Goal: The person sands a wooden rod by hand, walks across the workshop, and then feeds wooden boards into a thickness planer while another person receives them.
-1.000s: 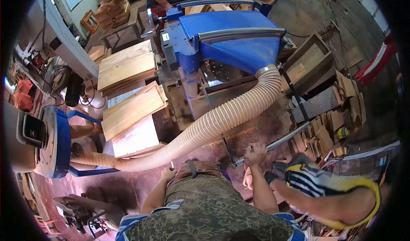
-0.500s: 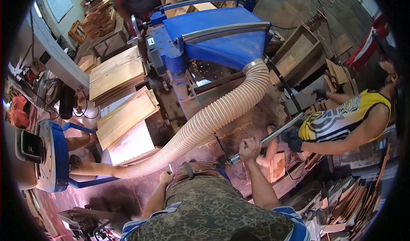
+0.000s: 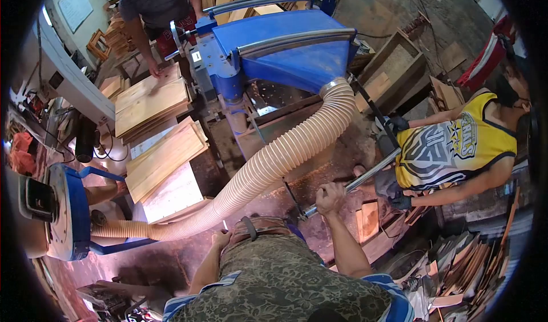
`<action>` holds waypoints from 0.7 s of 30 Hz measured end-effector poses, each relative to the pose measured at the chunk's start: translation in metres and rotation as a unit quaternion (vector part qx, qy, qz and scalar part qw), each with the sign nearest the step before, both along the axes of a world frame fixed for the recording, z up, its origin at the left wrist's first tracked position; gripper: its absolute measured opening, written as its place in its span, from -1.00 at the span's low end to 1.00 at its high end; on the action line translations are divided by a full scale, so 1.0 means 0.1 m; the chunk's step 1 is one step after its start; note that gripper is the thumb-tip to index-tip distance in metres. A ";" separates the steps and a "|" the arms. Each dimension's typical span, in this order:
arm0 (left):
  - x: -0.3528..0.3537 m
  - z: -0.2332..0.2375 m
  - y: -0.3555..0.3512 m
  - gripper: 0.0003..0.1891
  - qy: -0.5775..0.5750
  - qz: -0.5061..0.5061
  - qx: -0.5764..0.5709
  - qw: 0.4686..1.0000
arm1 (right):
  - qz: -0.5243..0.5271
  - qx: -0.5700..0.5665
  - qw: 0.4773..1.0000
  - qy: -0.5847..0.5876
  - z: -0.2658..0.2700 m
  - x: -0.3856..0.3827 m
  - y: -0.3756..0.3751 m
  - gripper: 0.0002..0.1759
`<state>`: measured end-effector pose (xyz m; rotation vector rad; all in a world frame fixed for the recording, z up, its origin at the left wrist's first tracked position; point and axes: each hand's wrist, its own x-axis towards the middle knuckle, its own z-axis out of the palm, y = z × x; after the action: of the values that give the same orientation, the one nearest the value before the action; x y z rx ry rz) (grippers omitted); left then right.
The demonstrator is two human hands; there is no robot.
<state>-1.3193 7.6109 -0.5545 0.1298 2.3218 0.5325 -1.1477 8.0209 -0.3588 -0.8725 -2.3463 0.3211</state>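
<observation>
My right hand [image 3: 331, 198] is closed over the near end of a long metal roller [image 3: 371, 170], which runs up to the right beside a dark stand bar. Low at my left side, my left hand [image 3: 221, 240] is closed around a thin white stick [image 3: 225, 225] about the size of a cigarette. In front of me a ribbed dust hose [image 3: 279, 156] curves from the blue machine [image 3: 279, 42] down to the blue-framed dust collector [image 3: 71, 210].
Wooden boards [image 3: 165, 159] lie stacked left of the hose. A person in a yellow jersey [image 3: 456, 145] stands at the right with gloved hands by the stand. Another person [image 3: 154, 13] is behind the machine. Wood scraps [image 3: 474, 265] pile up at lower right.
The person in yellow has turned, showing more of the jersey. The person at the back has come further into view, one hand now on the boards. My hands stay in nearly the same places.
</observation>
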 end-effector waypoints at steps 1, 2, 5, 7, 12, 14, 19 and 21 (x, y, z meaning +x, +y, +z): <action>0.00 -0.02 -0.01 -0.45 0.000 0.003 -0.001 1.000 | 0.001 0.001 1.000 0.001 -0.01 0.00 0.00 -0.89; 0.00 -0.02 -0.01 -0.45 0.000 0.007 -0.002 1.000 | 0.002 0.002 1.000 0.001 -0.02 0.00 0.01 -0.89; 0.00 0.03 -0.01 -0.45 -0.002 0.009 0.001 1.000 | -0.001 -0.008 1.000 -0.002 -0.06 -0.01 0.01 -0.89; 0.00 0.07 0.02 -0.46 -0.011 0.017 -0.002 1.000 | -0.003 -0.015 1.000 0.001 -0.07 -0.01 0.02 -0.89; 0.00 0.01 -0.02 -0.51 -0.014 0.023 0.014 1.000 | 0.010 0.011 1.000 0.002 -0.05 -0.01 0.00 -0.90; 0.00 0.04 0.01 -0.53 -0.018 -0.006 0.000 1.000 | 0.024 0.029 0.999 -0.008 -0.14 0.00 0.03 -0.90; 0.03 -0.05 -0.01 -0.54 0.003 0.032 0.023 0.999 | 0.033 0.047 0.998 -0.004 -0.20 -0.01 0.03 -0.90; 0.03 -0.01 -0.01 -0.54 -0.005 0.038 0.031 0.999 | 0.036 0.067 0.997 -0.004 -0.21 -0.01 0.03 -0.90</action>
<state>-1.3161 7.6099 -0.5553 0.0682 2.3094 0.6421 -1.1486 8.0235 -0.3799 -0.7292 -2.3796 0.1873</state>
